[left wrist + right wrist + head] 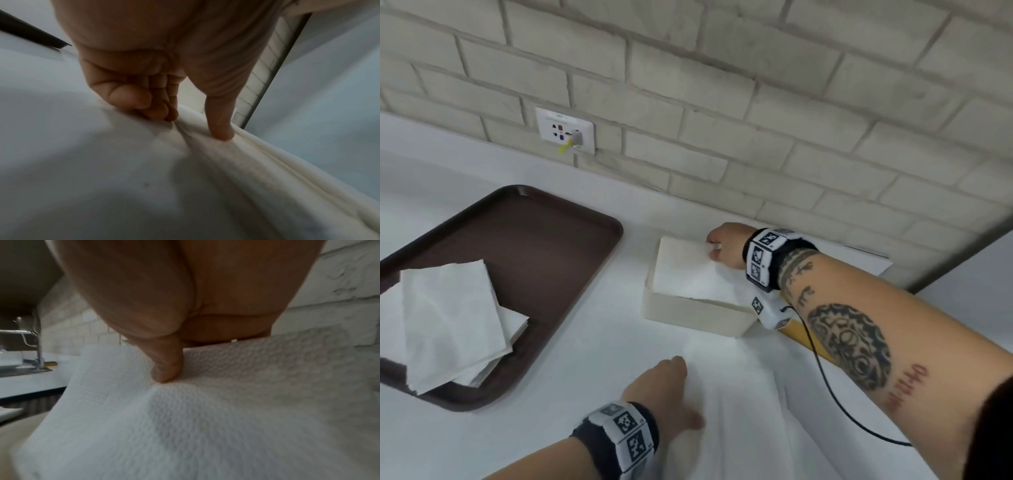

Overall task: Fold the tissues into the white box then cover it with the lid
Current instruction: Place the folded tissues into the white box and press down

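On right forearm (866,329), illegible tattooed lettering.

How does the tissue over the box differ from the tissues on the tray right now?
The tissue over the white box lies spread, pinched by the right hand; the tray tissues sit untouched. It is one flat sheet; those are a loose, skewed stack on the brown tray. Both are white.
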Available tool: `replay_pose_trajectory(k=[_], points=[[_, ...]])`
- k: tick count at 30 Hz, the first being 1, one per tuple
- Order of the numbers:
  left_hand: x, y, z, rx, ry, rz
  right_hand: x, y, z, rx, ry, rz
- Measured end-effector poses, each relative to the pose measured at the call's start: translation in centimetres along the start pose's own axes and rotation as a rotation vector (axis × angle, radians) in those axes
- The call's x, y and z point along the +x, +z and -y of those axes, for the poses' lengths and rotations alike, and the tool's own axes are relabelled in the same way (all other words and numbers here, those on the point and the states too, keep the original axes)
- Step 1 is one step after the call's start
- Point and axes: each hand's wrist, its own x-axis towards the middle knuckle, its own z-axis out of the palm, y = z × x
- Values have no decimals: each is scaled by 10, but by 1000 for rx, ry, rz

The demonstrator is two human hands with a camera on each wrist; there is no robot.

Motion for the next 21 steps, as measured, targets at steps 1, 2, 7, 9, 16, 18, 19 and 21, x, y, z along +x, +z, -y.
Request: replay_pose_trajectory(k=[1, 2, 7, 9, 16, 18, 19, 21], points=[[0, 0, -1, 7, 2, -1, 8, 3, 2, -27, 5, 30], [1, -1, -1, 2, 2, 2, 16, 7, 4, -52, 8, 56], [3, -3, 1, -7, 22, 18, 34, 22, 0, -72, 29, 92], [4, -3, 1, -13, 38, 18, 37, 25, -2, -57, 26, 98], [8, 0, 3, -38, 73, 10, 30, 28, 1, 3, 7, 84], [9, 0, 4, -36, 81, 1, 19, 18, -2, 9, 14, 63], [9, 1, 4, -34, 82, 0, 12, 13, -5, 23, 20, 33], [8, 0, 4, -32, 87, 5, -4, 10, -12, 60, 19, -52]])
